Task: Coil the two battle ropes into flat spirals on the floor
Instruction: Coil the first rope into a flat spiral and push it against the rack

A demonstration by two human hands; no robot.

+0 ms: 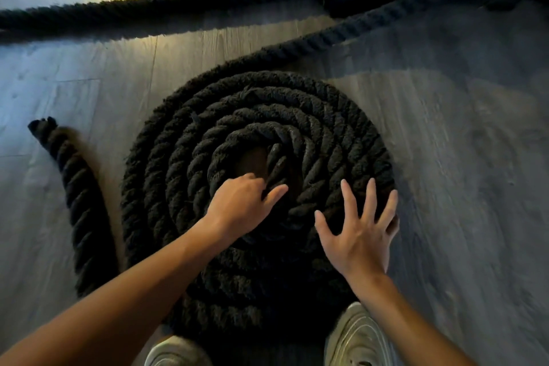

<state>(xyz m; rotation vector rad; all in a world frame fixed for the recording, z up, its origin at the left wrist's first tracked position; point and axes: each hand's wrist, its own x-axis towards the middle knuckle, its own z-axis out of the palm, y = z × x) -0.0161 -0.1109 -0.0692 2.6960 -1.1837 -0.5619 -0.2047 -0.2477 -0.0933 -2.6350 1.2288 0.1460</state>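
**Feed line lies far ahead of your fingers, up and to the right**

Your left hand (242, 202) sits on the inner turns of the coiled rope (258, 175), fingers curled down and pinching at the innermost turn beside the small bare patch of floor (463, 157) at the centre; whether they have a real hold on the strand, you cannot tell from here. Your right hand (361, 232) is spread wide, fingers apart, gripping nothing, hovering over or lightly pressing the outer turns on the near right of the spiral.

What matters for the next move: the uncoiled length (341, 36) leaves the spiral on the far side, beyond both sets of fingertips, and runs away up and to the right. Its long axis slants diagonally away from you. Your right hand is the nearer one to it, so that hand should probably reach forward to draw it round while the left pins the centre.

A second rope (148, 9) lies straight, crosswise, farther ahead still. A loose rope end (74, 187) curves well to the left of your left wrist, clear of the spiral. Your shoes (356, 339) touch the near edge.
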